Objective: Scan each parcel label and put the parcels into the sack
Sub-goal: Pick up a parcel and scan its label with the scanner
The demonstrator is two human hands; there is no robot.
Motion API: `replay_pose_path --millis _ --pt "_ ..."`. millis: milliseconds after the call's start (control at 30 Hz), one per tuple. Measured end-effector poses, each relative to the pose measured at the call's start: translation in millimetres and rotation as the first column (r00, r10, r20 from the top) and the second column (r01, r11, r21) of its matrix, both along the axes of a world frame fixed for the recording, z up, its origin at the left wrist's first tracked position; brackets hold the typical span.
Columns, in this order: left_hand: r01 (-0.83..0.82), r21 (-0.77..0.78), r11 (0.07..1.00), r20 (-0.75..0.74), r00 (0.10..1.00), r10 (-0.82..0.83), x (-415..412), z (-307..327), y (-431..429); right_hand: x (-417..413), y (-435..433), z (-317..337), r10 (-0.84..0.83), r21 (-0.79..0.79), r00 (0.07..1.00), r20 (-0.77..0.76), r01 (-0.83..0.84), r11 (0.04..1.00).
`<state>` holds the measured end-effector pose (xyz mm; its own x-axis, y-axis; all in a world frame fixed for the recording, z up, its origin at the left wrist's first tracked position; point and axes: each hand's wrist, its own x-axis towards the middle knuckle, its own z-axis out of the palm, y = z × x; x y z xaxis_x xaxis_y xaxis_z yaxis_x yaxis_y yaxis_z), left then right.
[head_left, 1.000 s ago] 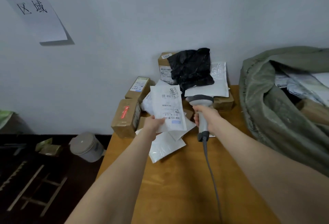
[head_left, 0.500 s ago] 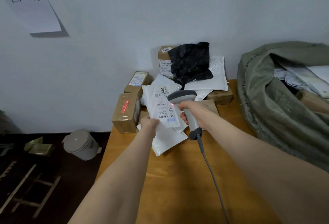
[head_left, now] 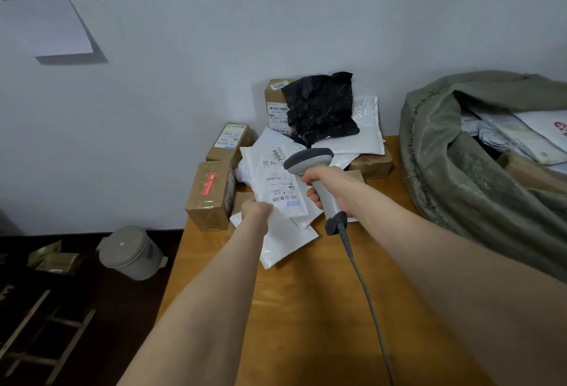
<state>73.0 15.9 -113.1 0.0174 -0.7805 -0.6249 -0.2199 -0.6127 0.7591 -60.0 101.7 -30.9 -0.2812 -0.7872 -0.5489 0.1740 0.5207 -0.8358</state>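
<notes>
A person's left hand (head_left: 256, 212) pinches the near edge of a white parcel (head_left: 260, 164), label (head_left: 280, 184) facing up, above the far left corner of a wooden table (head_left: 306, 324). The right hand (head_left: 326, 184) grips a grey corded scanner (head_left: 308, 161), its head over the label. Brown boxes (head_left: 208, 195), white mailers (head_left: 365, 137) and a black bag (head_left: 319, 109) are piled along the table's far edge against the wall. An open green sack (head_left: 445, 176) holding parcels fills the right edge. A lidded bin (head_left: 130, 252) stands on the floor beyond the left edge.
</notes>
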Motion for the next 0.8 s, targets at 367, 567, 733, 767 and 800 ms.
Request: replay_pose_path --millis 367,567,733,767,800 --pt "0.021 0.003 1.000 -0.011 1.000 -0.021 1.2 4.5 -4.7 -14.4 -14.2 -18.3 -0.157 0.047 0.987 0.044 0.155 0.987" --pt "-0.005 -0.004 1.000 -0.109 0.994 0.004 -21.3 2.1 -0.3 -44.8 -9.5 -25.3 -0.286 0.062 0.957 0.044 0.283 0.957" --pt "-0.092 -0.010 0.996 -0.166 0.982 0.089 -59.3 13.6 13.9 -87.2 -6.9 -32.5 -0.321 0.018 0.946 0.051 0.321 0.947" --pt "-0.109 -0.018 0.994 -0.157 0.982 0.105 -69.2 16.1 17.9 -96.6 -5.5 -33.2 -0.312 0.015 0.948 0.067 0.312 0.950" --pt "-0.130 -0.026 0.991 -0.153 0.980 0.124 -79.9 18.7 22.4 -106.0 -3.9 -33.1 -0.301 0.009 0.950 0.084 0.301 0.954"
